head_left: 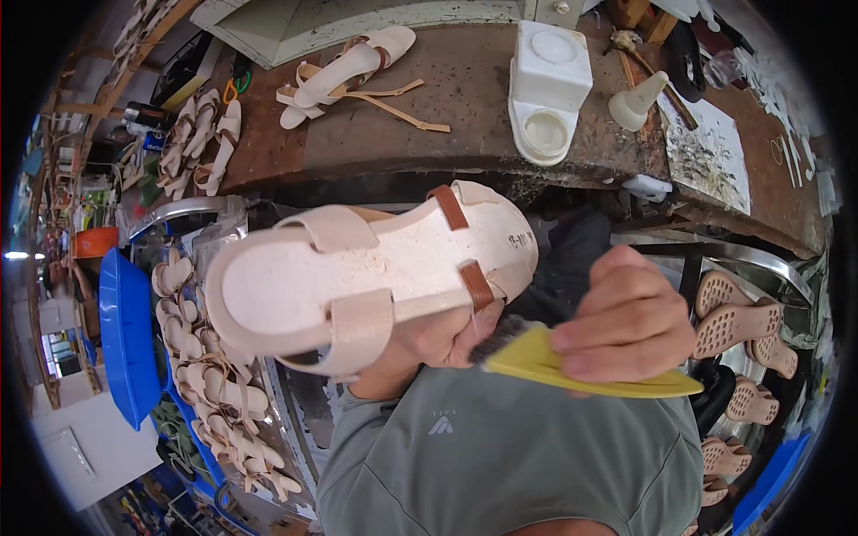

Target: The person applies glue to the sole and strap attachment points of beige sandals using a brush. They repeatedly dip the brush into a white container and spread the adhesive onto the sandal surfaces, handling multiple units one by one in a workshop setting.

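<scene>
A brown, stained table (pixel 465 98) spans the top, carrying a white plastic container (pixel 547 85) and an unfinished sandal (pixel 344 71). Below its edge, a pale sandal upper on its last (pixel 366 272) is held sole-up in mid-air, above the grey shirt. The left hand (pixel 438 339) grips it from underneath, mostly hidden by it. Just right of the heel end, the right hand (pixel 626 317) is closed around a yellow-handled brush (pixel 572 366), bristles touching the sandal's heel. Heaps of similar sandals (pixel 210 375) lie at left.
</scene>
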Motion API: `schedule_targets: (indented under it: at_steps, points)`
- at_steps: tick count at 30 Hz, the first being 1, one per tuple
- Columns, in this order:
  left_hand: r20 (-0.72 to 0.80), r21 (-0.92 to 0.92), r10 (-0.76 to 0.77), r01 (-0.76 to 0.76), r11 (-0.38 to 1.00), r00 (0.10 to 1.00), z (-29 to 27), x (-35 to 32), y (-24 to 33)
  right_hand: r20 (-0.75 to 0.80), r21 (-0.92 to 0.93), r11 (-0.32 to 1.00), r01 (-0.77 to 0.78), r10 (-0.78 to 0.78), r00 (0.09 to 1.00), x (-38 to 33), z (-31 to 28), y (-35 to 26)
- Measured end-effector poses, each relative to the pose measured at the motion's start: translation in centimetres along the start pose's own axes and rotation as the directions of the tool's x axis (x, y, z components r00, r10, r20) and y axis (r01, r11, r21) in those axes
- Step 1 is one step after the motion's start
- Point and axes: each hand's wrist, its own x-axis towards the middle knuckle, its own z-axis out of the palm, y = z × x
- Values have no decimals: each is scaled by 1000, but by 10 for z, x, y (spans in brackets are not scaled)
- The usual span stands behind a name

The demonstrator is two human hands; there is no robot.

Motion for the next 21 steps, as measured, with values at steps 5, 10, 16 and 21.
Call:
schedule_targets:
  at_steps: [5, 10, 16, 21]
  points:
    - [-96, -67, -61, 55, 996, 993, 5, 15, 4, 41, -45, 998, -44, 46, 998, -6, 0, 10]
    - [-70, -56, -141, 137, 989, 988, 6, 21, -1, -147, -95, 965, -245, 230, 962, -4, 3, 15]
    - [-113, -100, -144, 133, 986, 983, 23, 28, -26, -168, 78, 920, -384, 392, 905, -12, -7, 29]
    - [-152, -89, -275, 263, 961, 950, 42, 19, -71, -392, 393, 770, -503, 635, 665, -40, -25, 47]
